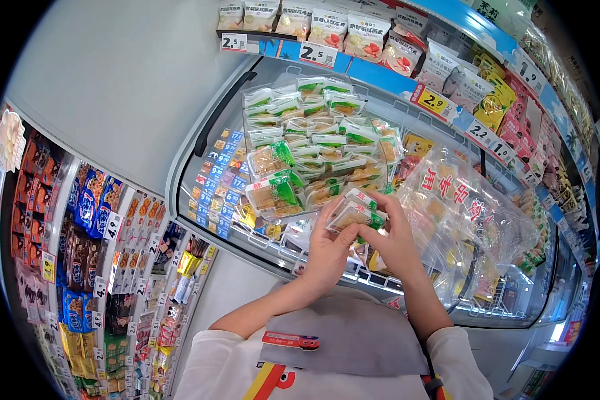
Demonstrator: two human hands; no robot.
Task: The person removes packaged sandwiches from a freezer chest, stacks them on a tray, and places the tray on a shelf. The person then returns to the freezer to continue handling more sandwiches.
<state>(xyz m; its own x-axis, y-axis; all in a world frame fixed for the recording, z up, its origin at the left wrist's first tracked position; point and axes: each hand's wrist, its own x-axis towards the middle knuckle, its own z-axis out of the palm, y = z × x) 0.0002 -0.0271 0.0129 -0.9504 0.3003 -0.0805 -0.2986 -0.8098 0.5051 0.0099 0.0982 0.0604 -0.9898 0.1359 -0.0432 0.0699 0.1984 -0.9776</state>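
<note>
My left hand [328, 250] and my right hand [391, 237] hold a couple of small snack packets [356, 214] together between fingers and thumbs. The packets are clear plastic with green and red print, and the front one partly covers the other. Just beyond my hands, many similar green-and-clear packets [312, 132] stand in rows in a clear bin [388, 170]. Two larger-looking packets [275, 194] lie flat at the bin's near left corner. To the right of my right hand spreads a crumpled clear plastic bag [462, 210] with red writing, with packets showing through it.
The bin rests over a glass-topped display chest [180, 170] with a black handle [222, 112] and wire baskets [375, 282] inside. Behind it runs a shelf of snack pouches [365, 37] with price tags [318, 54]. Snack racks [92, 255] stand at the left. I wear a grey apron [360, 335].
</note>
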